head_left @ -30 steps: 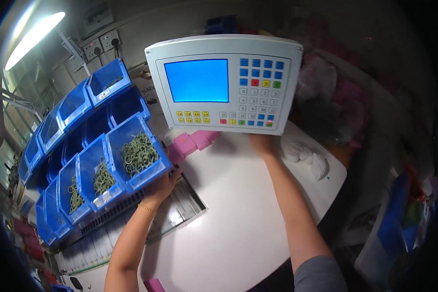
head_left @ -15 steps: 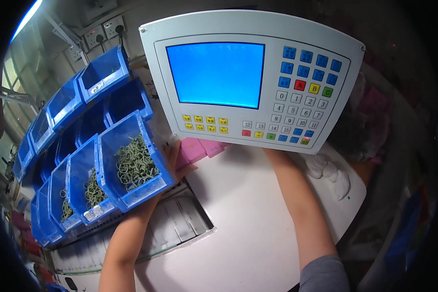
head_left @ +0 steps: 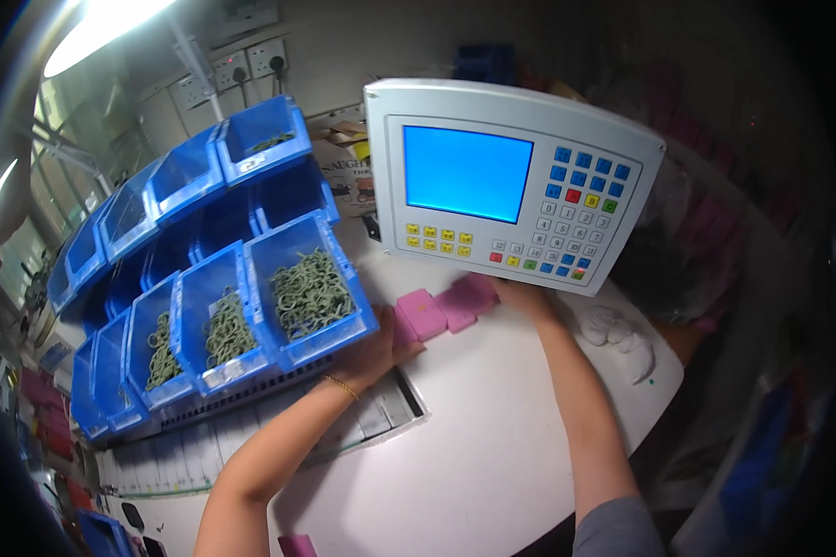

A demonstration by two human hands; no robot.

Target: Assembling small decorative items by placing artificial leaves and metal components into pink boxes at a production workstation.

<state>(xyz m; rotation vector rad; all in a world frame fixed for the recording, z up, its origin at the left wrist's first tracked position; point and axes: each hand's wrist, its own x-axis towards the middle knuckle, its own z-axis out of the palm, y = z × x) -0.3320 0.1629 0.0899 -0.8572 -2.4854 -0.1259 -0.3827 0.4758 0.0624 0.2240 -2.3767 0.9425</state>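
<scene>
Blue plastic bins [head_left: 330,342] stand at the left in two tiers, and a bright lamp [head_left: 111,32] shows above them. Three bins of the lower tier contain many small grey-green rings [head_left: 312,293], and the upper bin at the right end has only a few. Below the bins lies a pale slatted panel [head_left: 223,455] and, at the lower edge of the view, one separate pink piece [head_left: 297,546]. The left hand [head_left: 377,355], with a yellow bracelet [head_left: 342,386] at its wrist, is beside the nearest bin, at the left end of a row of pink blocks [head_left: 427,314]. The bin partly covers its fingers, so I cannot tell if it is gripping. This row lies on the white tabletop [head_left: 455,436], between the two hands. Behind its right end, a white control console [head_left: 515,241] with a lit blue screen [head_left: 464,172] hides most of the right hand [head_left: 522,293], which is near the last block; its grip also cannot be told. Further right, a white bundle [head_left: 620,339] rests on the tabletop.
</scene>
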